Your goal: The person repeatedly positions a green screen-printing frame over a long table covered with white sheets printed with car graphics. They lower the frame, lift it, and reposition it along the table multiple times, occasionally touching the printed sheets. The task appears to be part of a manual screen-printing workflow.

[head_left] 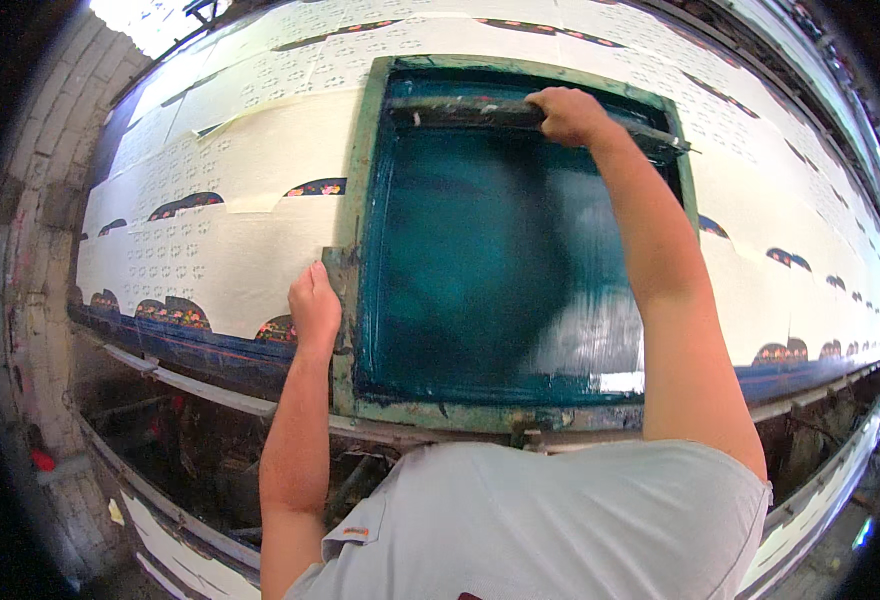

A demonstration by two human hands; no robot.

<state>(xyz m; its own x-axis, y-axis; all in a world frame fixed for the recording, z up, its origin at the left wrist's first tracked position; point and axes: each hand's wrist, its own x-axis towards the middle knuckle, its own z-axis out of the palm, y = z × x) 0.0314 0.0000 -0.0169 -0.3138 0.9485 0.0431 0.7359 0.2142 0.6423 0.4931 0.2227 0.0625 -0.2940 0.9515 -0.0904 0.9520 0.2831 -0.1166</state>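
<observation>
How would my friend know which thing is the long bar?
Find the big green frame in the middle. Near its top, the right hand grips the long bar. Unlike the frame's green sides, it's dark, speckled and lies inside them.

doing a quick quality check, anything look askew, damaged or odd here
One corner of the cream sheet left of the green frame looks lifted or folded, unlike the flatter areas around it.

Sheets [250, 240] flank the frame [363, 180]; a bar [460, 113] lies across its far end
</observation>
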